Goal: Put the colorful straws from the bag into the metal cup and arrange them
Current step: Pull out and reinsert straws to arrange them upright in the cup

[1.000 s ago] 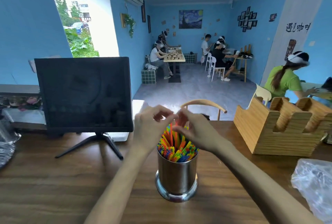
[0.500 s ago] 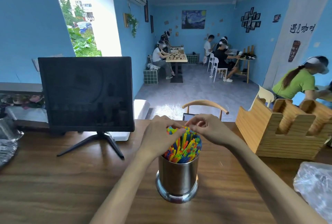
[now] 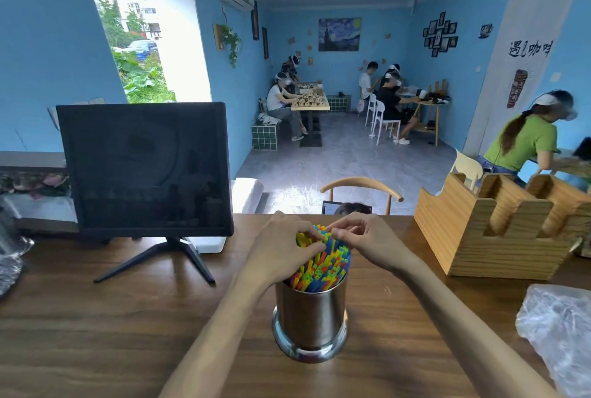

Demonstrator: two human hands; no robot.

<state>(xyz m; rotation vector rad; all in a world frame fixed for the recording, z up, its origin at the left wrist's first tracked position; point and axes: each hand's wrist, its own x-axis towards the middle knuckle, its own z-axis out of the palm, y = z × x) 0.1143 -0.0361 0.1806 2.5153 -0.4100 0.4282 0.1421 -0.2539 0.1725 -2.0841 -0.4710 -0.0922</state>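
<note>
Head view: a metal cup point(image 3: 309, 317) stands upright on the wooden table point(image 3: 96, 333), close to the near edge and about midway across. It is packed with colorful straws point(image 3: 319, 266) in yellow, green, blue, orange and red, their tops fanning out and leaning toward the far right above the rim. The left hand point(image 3: 281, 250) lies against the left side of the bundle, fingers curled over the upper ends and the thumb pressed across several straws. The right hand point(image 3: 367, 241) sits at the far right of the bundle, its fingers bent with the tips pinched together at the topmost straw ends; whether it truly has hold of a straw I cannot tell. A crumpled clear plastic bag point(image 3: 559, 330) lies at the right edge of the table, well apart from the cup. A dark monitor point(image 3: 144, 167) on a tripod stand is at the left, and a wooden holder point(image 3: 499, 238) with notched compartments at the right
</note>
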